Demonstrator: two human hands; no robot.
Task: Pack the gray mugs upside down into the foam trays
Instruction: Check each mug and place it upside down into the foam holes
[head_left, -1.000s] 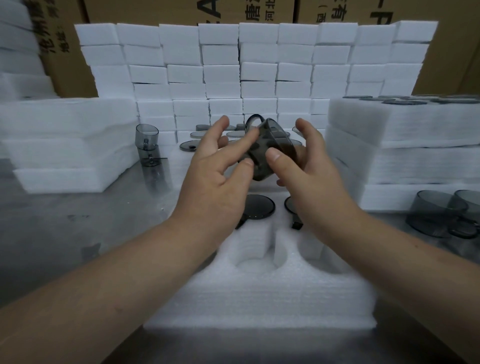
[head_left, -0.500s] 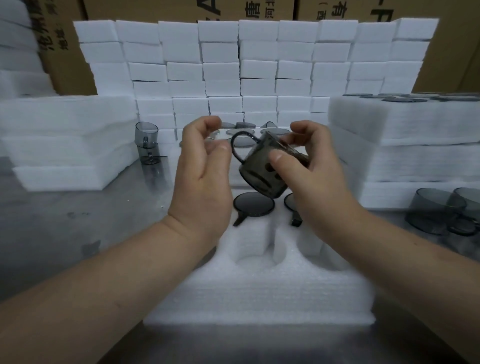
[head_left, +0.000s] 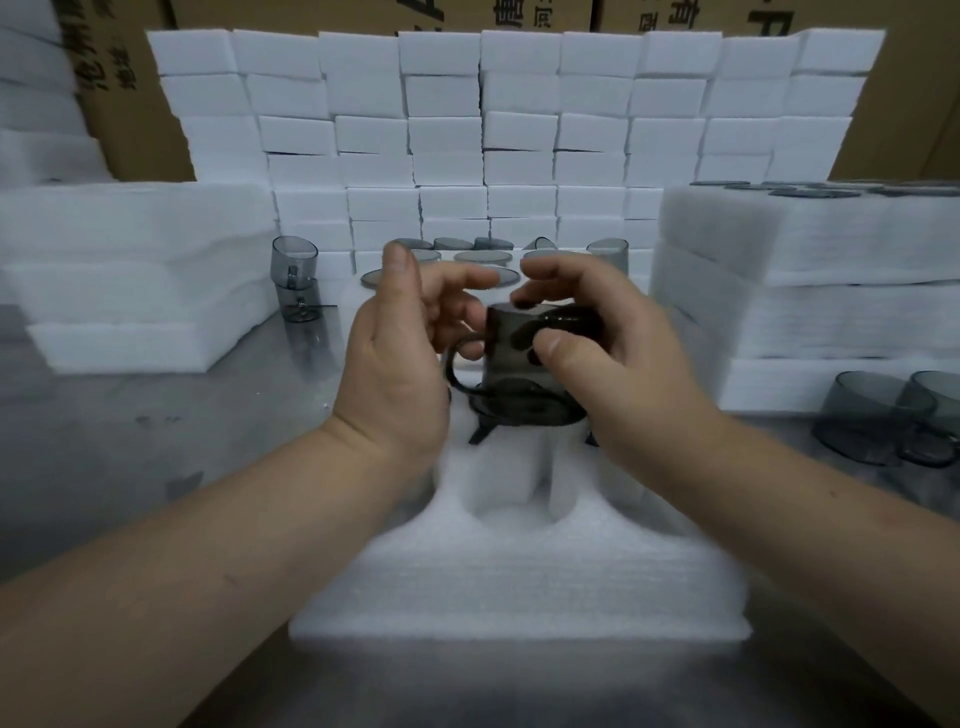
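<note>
The gray mug (head_left: 511, 358) has swung from a slant to fully upside down since half a second ago, and it now sits lower, close over the foam tray (head_left: 519, 571). The right grip (head_left: 597, 343) pinches it, thumb on the near wall and fingers curled over the upturned base. The mug's handle points left toward the left grip (head_left: 410, 353), whose fingers are loosely bent and spread just beside the handle; whether one touches it is unclear. The mug hangs between the two grips, above the tray's middle, with an empty pocket (head_left: 506, 493) nearer the camera and the dark base of a seated mug (head_left: 524, 413) showing under its rim. The tray lies on the gray counter (head_left: 156, 441). Two stacked mugs (head_left: 293, 280) stand at the left, more mugs (head_left: 872, 421) lie at the right, and a wall of white foam blocks (head_left: 519, 130) rises behind.
</note>
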